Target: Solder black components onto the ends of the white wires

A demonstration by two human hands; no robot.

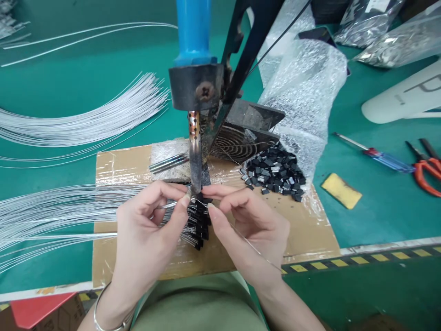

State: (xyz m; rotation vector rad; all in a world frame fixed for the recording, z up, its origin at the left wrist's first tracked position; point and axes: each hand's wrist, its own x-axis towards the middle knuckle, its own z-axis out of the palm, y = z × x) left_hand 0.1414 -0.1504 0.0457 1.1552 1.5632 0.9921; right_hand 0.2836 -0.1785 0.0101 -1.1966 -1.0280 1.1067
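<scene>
A soldering iron (pixel 195 172) with a blue handle hangs tip-down from a black bracket, its tip between my hands. My left hand (pixel 151 225) is closed in a pinch on a thin white wire (pixel 169 205) just left of the tip. Right of the tip, my right hand (pixel 251 230) pinches a thin strand of solder wire (pixel 248 242) that trails down across the palm. The fingertips partly hide the point where wire, solder and tip come together. Under them lie several wires with small black connectors (pixel 200 232) at their ends.
A pile of small black connectors (pixel 274 170) lies on the cardboard (pixel 306 227) at right. A black fan (pixel 237 142) stands behind the iron. Bundled white wires (pixel 113 112) spread left. A yellow sponge (pixel 342 191), screwdriver (pixel 379 156) and red-handled pliers (pixel 427 174) lie right.
</scene>
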